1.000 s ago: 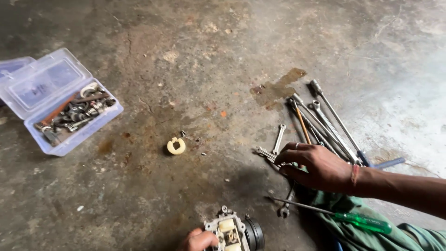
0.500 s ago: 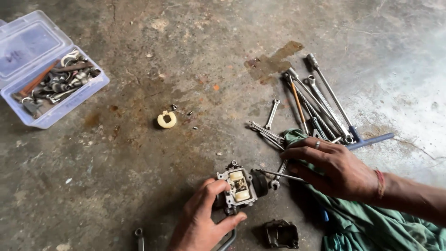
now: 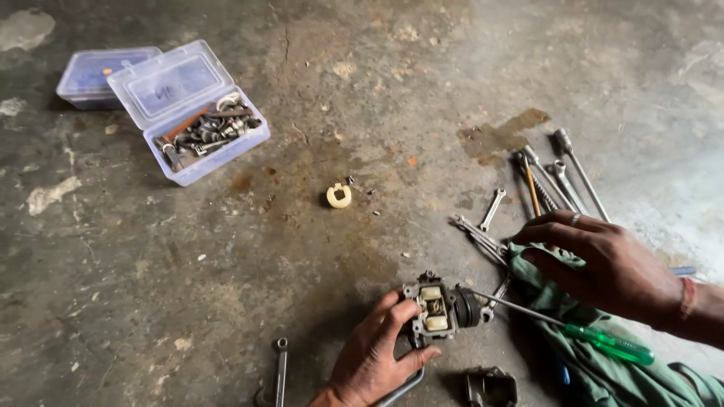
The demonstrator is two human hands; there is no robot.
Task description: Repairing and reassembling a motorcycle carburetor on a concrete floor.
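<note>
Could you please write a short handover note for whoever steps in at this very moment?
Left hand grips the small grey metal carburettor, open side up, cream floats showing.
Right hand rests open on the green cloth, holding nothing.
Green-handled screwdriver lies on the cloth, tip towards the carburettor.
Spanners lie beyond the cloth; a cream plastic ring and an open clear box of parts lie on the concrete floor.

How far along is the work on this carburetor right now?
Done: the carburetor is open, its pale floats exposed; a dark cover part lies apart on the floor. In hand: the left hand grips the carburetor while the right hand hovers over the green cloth, near the green-handled screwdriver. Left: it remains unassembled.
</note>
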